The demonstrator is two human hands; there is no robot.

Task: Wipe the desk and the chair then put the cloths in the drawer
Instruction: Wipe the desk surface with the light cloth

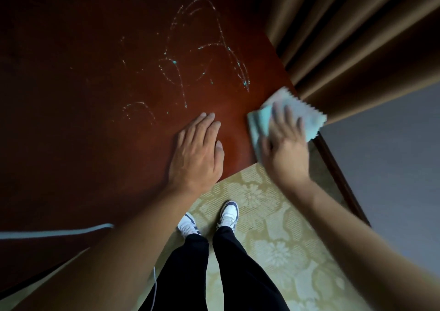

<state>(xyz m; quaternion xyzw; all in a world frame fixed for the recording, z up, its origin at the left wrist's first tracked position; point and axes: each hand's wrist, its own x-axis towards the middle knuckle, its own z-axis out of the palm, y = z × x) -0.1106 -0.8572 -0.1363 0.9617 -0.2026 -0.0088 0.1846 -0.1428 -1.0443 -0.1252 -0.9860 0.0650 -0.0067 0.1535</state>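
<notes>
A dark reddish worktop (119,72) fills the view, brown curtains (357,36) hanging at its right corner and a patterned floor (273,251) below. The right hand (285,144) presses flat, fingers spread, on a pale blue cloth (297,110) at the worktop's right corner; the hand is blurred. The left hand (197,151) rests flat and empty on the wood, bracing. Pale looping smears (202,56) lie further in, untouched. To wipe well, the cloth should probably travel over those marks in overlapping strokes, with steady downward pressure.
</notes>
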